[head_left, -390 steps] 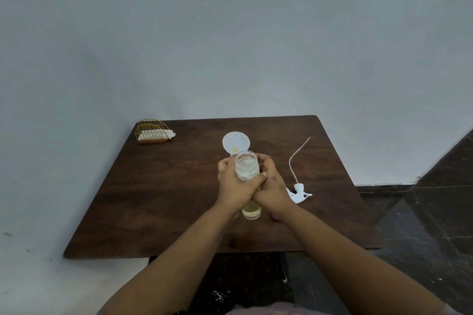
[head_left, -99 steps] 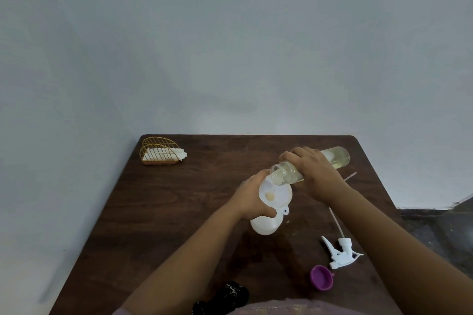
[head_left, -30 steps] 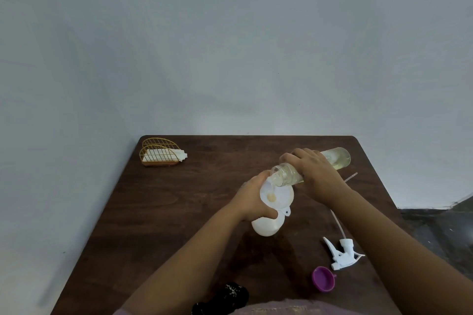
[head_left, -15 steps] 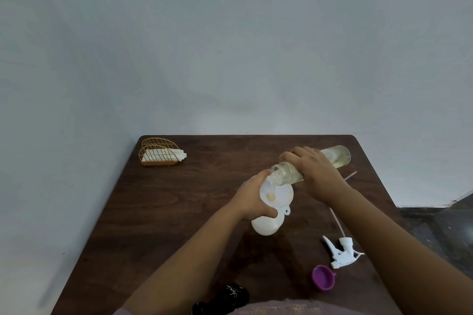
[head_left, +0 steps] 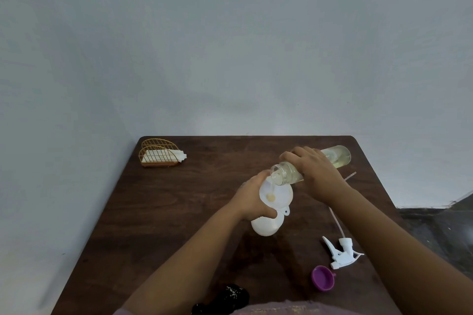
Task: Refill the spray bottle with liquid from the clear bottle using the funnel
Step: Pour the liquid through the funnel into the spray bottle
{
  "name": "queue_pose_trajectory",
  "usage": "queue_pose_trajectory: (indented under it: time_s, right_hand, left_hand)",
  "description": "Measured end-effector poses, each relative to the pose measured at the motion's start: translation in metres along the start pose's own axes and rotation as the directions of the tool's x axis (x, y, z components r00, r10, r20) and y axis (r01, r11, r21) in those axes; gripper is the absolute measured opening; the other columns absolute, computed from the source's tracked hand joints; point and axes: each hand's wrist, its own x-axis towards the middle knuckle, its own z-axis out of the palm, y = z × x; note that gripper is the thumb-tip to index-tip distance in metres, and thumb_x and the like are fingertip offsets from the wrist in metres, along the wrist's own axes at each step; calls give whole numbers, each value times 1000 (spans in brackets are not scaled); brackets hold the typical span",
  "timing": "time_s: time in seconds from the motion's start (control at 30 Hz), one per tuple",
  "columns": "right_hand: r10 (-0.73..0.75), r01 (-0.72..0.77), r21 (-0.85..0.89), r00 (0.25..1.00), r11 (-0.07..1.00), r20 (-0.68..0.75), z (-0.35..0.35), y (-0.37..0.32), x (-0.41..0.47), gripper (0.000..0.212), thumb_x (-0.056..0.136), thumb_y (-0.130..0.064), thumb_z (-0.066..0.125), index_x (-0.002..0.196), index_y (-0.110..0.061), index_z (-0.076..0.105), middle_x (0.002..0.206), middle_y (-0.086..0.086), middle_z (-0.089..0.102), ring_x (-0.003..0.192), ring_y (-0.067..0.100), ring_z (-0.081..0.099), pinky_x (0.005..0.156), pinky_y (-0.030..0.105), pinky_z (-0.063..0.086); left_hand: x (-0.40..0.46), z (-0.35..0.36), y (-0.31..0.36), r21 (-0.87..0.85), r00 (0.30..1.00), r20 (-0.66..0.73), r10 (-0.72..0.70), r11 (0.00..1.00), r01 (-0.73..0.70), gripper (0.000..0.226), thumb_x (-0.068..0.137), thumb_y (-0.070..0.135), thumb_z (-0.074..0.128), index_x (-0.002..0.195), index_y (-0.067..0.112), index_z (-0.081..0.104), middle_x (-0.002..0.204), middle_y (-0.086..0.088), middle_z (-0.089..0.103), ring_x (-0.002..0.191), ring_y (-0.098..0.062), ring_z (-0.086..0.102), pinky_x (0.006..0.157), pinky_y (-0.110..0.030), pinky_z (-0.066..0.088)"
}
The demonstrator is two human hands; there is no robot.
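Note:
A white spray bottle (head_left: 266, 225) without its head stands on the dark wooden table (head_left: 163, 212). A white funnel (head_left: 277, 194) sits in its neck, with yellowish liquid pooled at the funnel's centre. My left hand (head_left: 252, 199) grips the bottle's neck just under the funnel. My right hand (head_left: 313, 174) holds the clear bottle (head_left: 335, 156) tipped almost flat, its open mouth over the funnel's far rim. Pale yellow liquid lies inside the clear bottle.
The white trigger spray head (head_left: 341, 252) with its long dip tube lies to the right. A small purple funnel (head_left: 323, 277) rests near the front edge. A gold wire holder with white napkins (head_left: 160, 155) stands at the back left. A dark object (head_left: 225, 299) sits at the front edge.
Since 13 seconds ago the clear bottle went from upright in both hands to tipped over the funnel. Over the last second both hands and the bottle have stayed almost still.

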Motion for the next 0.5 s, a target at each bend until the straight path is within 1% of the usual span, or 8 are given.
queue_pose_trajectory:
  time_s: [0.17,0.33,0.5]
  right_hand:
    - [-1,1,0,1000,1000,6,1,-1,-1,41,78,-19,67,116,-26,56,106,-3,58,98,20,52,91,31,35]
    - [-7,7,1,1000,1000,0,-1,-2,-1,38,79,-20,66,115,-26,56,107,-3,58,99,20,53,91,31,35]
    - [-11,11,-15,1000,1000,2,-2,-2,0,40,79,-20,66,117,-27,55,108,-3,58,101,20,53,92,32,36]
  left_hand:
    - [0,0,-1,-2,1000,-3,-2,1000,2,91,54,28,80,132,44,33,122,17,47,111,-14,50,90,-40,51]
    - [1,0,-1,0,1000,-2,-2,1000,2,91,56,28,81,133,43,34,125,15,49,112,-14,50,91,-40,51]
    - [2,1,-2,4,1000,1,-7,1000,7,92,56,29,81,134,41,33,128,12,48,111,-13,49,90,-36,51]
